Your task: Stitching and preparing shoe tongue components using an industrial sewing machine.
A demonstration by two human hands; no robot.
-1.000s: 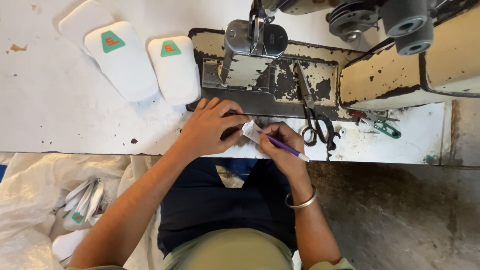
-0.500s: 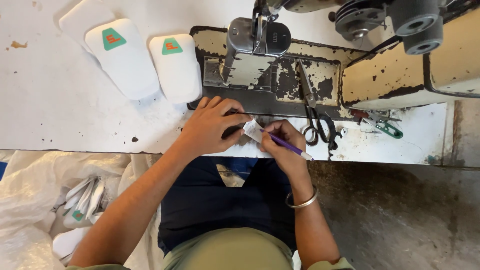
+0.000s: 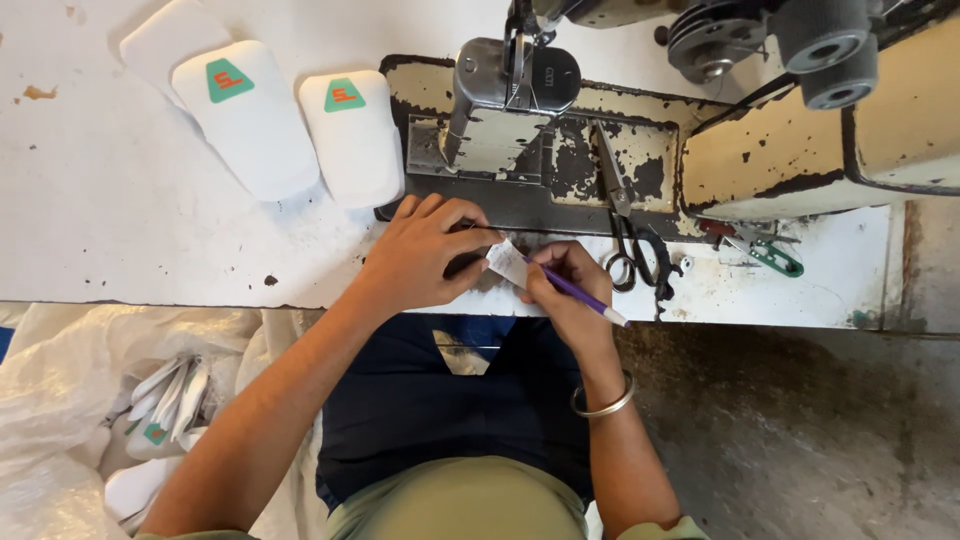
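Observation:
My left hand (image 3: pixel 425 252) pinches a small white paper slip (image 3: pixel 507 264) at the table's front edge, just before the sewing machine base (image 3: pixel 560 165). My right hand (image 3: pixel 565 285) grips a purple pen (image 3: pixel 578 292) with its tip on the slip; a metal bangle (image 3: pixel 603 402) sits on that wrist. Both hands meet over the slip, fingers curled.
Two white padded pieces with green and orange patches (image 3: pixel 245 115) (image 3: pixel 352 135) lie on the white table at left. Black scissors (image 3: pixel 628 235) and a green-handled clipper (image 3: pixel 772 256) rest at right. A plastic sack (image 3: pixel 60 400) with several white pieces sits at lower left.
The hands have stayed over the slip; the pen has shifted only slightly as the right hand works on the paper.

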